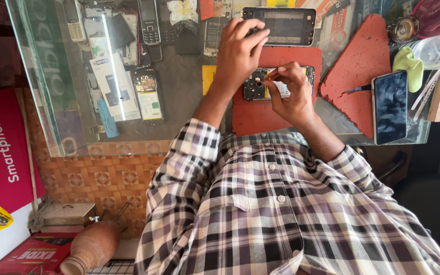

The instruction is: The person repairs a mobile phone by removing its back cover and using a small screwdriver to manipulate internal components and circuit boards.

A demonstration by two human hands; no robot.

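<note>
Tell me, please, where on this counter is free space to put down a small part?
The red mat is bare below the opened phone, near the person's body. The torn red mat piece is free too, between the hands and the dark phone. The right edge is crowded with a green cloth and tools; the left hand and right hand cover the middle.

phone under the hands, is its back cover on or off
Off: the phone on the red mat shows bare black innards and a label.

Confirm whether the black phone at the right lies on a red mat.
No, the black phone lies on the glass counter, beside the triangular red mat.
</note>
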